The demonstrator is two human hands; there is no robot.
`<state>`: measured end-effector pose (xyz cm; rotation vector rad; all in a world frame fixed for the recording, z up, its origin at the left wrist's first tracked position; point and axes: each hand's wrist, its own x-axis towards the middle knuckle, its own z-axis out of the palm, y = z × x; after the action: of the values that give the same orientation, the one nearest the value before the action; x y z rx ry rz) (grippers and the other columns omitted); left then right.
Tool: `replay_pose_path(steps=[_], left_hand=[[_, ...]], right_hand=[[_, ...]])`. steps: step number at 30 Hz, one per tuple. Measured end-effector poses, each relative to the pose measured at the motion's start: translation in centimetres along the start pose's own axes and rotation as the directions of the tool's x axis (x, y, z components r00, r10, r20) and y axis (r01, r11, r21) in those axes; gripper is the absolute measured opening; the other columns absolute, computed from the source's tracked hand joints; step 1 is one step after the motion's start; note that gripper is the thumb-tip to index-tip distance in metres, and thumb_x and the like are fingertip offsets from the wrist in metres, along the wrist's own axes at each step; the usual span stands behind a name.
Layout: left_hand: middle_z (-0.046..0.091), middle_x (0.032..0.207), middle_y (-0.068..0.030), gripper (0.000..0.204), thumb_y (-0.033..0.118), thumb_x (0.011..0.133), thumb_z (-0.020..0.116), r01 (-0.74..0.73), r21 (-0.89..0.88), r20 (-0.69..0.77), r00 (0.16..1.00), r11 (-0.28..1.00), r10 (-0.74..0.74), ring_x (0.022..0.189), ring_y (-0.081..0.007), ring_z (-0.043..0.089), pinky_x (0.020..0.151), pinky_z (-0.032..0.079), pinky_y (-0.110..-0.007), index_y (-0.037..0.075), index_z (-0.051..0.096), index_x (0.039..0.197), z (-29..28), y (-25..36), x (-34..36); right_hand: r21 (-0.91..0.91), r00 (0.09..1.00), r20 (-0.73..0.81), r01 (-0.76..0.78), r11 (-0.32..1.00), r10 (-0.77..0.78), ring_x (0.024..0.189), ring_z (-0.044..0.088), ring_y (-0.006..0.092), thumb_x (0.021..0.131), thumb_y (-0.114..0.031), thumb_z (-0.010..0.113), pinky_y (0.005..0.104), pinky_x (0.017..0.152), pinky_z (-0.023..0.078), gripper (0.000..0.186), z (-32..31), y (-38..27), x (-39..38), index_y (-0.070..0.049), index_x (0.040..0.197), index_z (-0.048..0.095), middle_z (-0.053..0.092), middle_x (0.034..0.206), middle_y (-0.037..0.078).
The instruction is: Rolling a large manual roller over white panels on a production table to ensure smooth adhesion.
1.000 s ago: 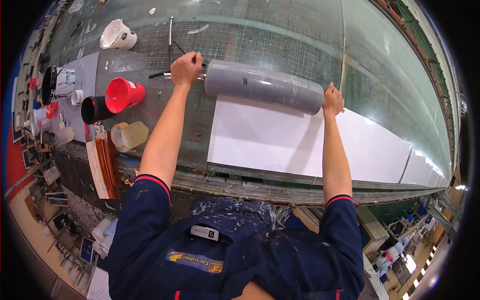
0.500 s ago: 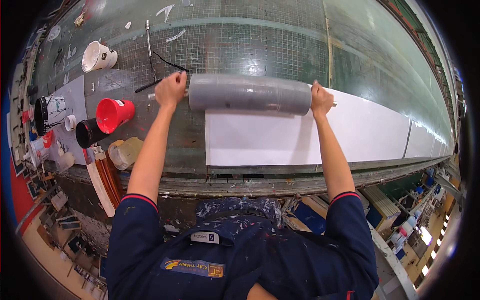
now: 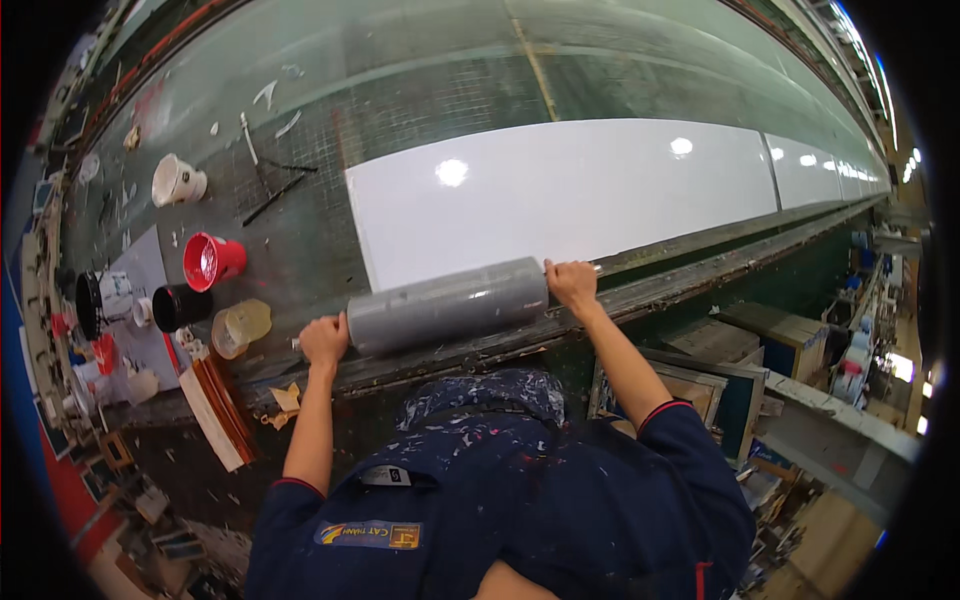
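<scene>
A wide grey roller (image 3: 448, 306) lies across the near edge of a long green table (image 3: 290, 190), tilted slightly, its right end farther from me. My left hand (image 3: 325, 339) is closed round the rod at its left end. Round the rod's right end, a short metal tip of which sticks out, my right hand (image 3: 573, 285) is closed too. Just beyond the roller a glossy white sheet (image 3: 560, 190) lies flat on the table, and the roller covers part of its near edge.
Left on the table stand a red bucket (image 3: 231, 259), a black cup (image 3: 183, 307), a white paint pot (image 3: 180, 181) and a yellowish tub (image 3: 241, 328). Wooden squeegees (image 3: 222, 400) lean at the near edge. A squeegee-like black tool (image 3: 272, 200) lies farther back. Frames (image 3: 690, 390) stand below right.
Both hands have brought the roller toward me, from the far side of the white sheet to its near edge. The sheet's surface is now uncovered. My view has shifted and turned somewhat.
</scene>
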<state>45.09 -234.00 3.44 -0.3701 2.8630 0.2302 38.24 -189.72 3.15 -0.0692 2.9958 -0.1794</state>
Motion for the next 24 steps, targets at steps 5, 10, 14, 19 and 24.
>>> replay_pose_path(steps=[5,10,14,19,24], left_hand=[[0.060,0.066,-0.0204,0.041,0.040,0.081,0.050,0.073,-0.053,0.073,0.995,0.996,-0.069,0.065,-0.0371,0.061,0.060,0.047,-0.043,0.004,0.067,0.068,1.4,-0.7,-3.2],[0.059,0.067,-0.0217,0.046,0.043,0.082,0.049,0.205,-0.056,0.047,0.978,0.977,-0.202,0.068,-0.0380,0.060,0.063,0.046,-0.043,0.002,0.066,0.069,1.8,3.8,-3.9],[0.062,0.073,-0.0196,0.057,0.054,0.082,0.044,0.214,-0.012,-0.022,0.976,0.977,-0.214,0.072,-0.0381,0.060,0.065,0.045,-0.047,0.003,0.067,0.074,3.3,9.1,-5.3],[0.056,0.058,-0.0210,0.051,0.045,0.080,0.048,0.106,-0.035,0.002,0.994,0.994,-0.106,0.056,-0.0372,0.058,0.053,0.042,-0.043,-0.002,0.063,0.068,6.3,15.6,-3.4],[0.064,0.069,-0.0165,0.058,0.059,0.082,0.040,0.035,-0.005,0.091,0.995,0.999,-0.034,0.067,-0.0338,0.062,0.060,0.049,-0.042,0.010,0.070,0.082,6.5,22.6,-1.2]], right_hand=[[0.104,0.987,0.052,0.145,0.984,-0.151,0.057,0.059,0.0313,0.085,-0.037,0.044,0.0424,0.064,0.041,0.047,0.4,1.7,-2.3,-0.007,0.055,0.063,0.059,0.056,0.014],[0.187,0.992,0.036,0.110,0.976,-0.119,0.056,0.059,0.0300,0.085,-0.037,0.044,0.0413,0.066,0.039,0.046,0.1,6.6,-3.2,-0.007,0.056,0.064,0.060,0.058,0.013],[0.198,0.995,0.073,0.047,0.979,-0.063,0.060,0.059,0.0275,0.086,-0.041,0.042,0.0400,0.077,0.038,0.048,-1.2,11.7,-0.6,-0.008,0.059,0.066,0.061,0.059,0.010],[0.107,0.993,0.118,-0.019,0.994,0.006,0.066,0.061,0.0290,0.086,-0.041,0.040,0.0402,0.077,0.039,0.049,-2.9,19.2,2.9,-0.006,0.064,0.066,0.063,0.064,0.015],[0.053,0.989,0.109,-0.109,0.993,0.103,0.064,0.060,0.0309,0.086,-0.041,0.040,0.0411,0.076,0.040,0.050,-3.0,24.8,4.9,-0.005,0.062,0.065,0.062,0.064,0.016]])
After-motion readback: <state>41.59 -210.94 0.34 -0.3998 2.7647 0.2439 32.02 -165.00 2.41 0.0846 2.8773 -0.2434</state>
